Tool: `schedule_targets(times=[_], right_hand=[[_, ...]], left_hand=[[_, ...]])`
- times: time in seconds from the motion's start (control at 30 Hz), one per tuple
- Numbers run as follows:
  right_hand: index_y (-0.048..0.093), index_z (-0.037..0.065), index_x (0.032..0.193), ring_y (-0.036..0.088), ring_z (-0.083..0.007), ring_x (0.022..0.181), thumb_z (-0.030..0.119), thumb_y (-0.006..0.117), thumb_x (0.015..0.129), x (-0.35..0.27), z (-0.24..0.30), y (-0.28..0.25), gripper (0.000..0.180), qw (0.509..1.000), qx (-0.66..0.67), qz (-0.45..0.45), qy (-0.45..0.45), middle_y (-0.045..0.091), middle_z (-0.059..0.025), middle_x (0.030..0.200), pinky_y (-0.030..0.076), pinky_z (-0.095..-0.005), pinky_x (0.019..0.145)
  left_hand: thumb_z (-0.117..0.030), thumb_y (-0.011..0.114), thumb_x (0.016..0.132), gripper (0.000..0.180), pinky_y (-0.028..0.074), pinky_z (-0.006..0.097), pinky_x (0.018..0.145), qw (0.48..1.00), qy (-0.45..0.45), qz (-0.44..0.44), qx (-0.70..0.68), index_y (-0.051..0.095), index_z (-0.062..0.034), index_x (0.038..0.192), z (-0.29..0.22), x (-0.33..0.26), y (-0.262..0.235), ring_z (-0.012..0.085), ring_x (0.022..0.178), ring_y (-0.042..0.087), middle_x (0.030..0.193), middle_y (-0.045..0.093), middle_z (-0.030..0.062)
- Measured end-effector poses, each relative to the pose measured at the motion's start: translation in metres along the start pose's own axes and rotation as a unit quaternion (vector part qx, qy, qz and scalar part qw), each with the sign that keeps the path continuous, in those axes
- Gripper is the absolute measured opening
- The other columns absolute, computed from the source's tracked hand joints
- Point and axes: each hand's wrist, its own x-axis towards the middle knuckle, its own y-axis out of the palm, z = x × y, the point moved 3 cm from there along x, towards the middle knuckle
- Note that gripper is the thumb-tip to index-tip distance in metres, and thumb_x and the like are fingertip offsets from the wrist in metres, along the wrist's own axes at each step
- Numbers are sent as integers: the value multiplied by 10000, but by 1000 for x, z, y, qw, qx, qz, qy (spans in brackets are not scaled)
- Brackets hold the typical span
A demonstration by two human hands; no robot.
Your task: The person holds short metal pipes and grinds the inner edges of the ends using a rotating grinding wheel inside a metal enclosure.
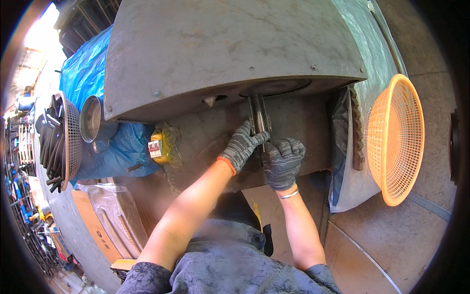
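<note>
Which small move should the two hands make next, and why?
Perhaps steady the metal piece with the left hand, which holds it, before shifting anything: its far end lies by the round dark shape under the grey housing, and the right hand is at its near end.

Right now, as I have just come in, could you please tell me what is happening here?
A person has both gloved hands at a dark metal bar, which reaches back under a large grey metal hood. The left hand holds the bar; the right hand is at its near end, its exact grip hidden. A basket of dark rods is to the left, an orange basket to the right.
</note>
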Motion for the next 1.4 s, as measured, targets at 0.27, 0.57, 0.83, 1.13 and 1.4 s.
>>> schedule_targets(times=[0.27,0.57,0.83,1.13,1.4], right_hand=[[673,134,878,555,-283,867,90,721,620,-15,0,7,265,995,28,-58,76,584,-66,877,407,-440,780],[648,128,904,552,-282,892,43,699,647,-9,1,6,275,999,12,-31,7,573,-60,898,412,-457,778],[634,134,882,555,-273,923,56,696,643,-9,-1,7,259,1000,-1,-9,-21,585,-55,927,415,-457,804],[641,137,845,558,-263,831,64,709,683,-3,3,-16,190,997,27,-69,24,582,-43,832,424,-436,778],[684,39,969,620,-292,970,21,683,745,-50,47,-40,224,908,335,0,250,663,-122,1025,448,-406,928]], left_hand=[[-109,656,862,394,396,312,992,999,28,22,-31,551,-59,1239,7,4,1,159,1089,530,1174,604,48],[-98,665,848,476,345,311,1036,999,-8,12,-47,511,-47,1296,-1,-2,2,172,1143,500,1225,585,62],[-118,666,852,459,350,316,1027,999,-17,16,-22,520,-54,1282,-6,-3,2,173,1125,507,1213,592,68],[-167,632,901,436,397,325,1000,986,46,-97,125,503,-17,1290,-14,-24,3,188,1110,524,1189,601,92],[-106,569,940,338,507,329,894,960,74,29,-270,525,-11,1261,-49,-81,-8,165,972,612,1107,626,85]])
